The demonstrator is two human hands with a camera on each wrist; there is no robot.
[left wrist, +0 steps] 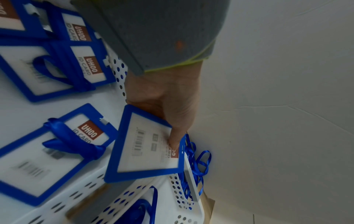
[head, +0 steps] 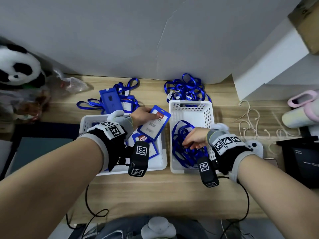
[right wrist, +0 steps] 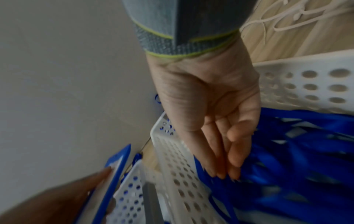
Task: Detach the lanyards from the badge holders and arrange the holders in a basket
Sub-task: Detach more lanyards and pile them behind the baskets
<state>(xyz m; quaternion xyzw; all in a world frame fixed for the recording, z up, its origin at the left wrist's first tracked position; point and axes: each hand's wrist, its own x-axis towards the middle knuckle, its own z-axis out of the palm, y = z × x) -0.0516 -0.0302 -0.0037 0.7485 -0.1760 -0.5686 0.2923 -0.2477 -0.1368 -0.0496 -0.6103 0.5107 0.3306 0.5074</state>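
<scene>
Under both my hands runs the wooden desk (head: 155, 190), and on it sit two white perforated baskets side by side. The left basket (head: 163, 163) lies beneath my left hand (head: 143, 116) and has blue badge holders (left wrist: 57, 72) lying flat in it, some with blue straps across them. The right basket (head: 189, 107) lies under my right hand (head: 195, 137) and holds a loose tangle of blue lanyards (head: 179, 152). Beyond my left fingertips a pile of holders with lanyards attached (head: 112, 99) rests on the desk; beyond the right basket is another heap of lanyards (head: 186, 88).

My left hand pinches one badge holder (head: 154, 125), thumb (left wrist: 176, 136) on its printed face, holding it tilted above the left basket's right edge. My right fingers (right wrist: 235, 151) are nearly straight and together, tips down on the lanyards, gripping nothing.
</scene>
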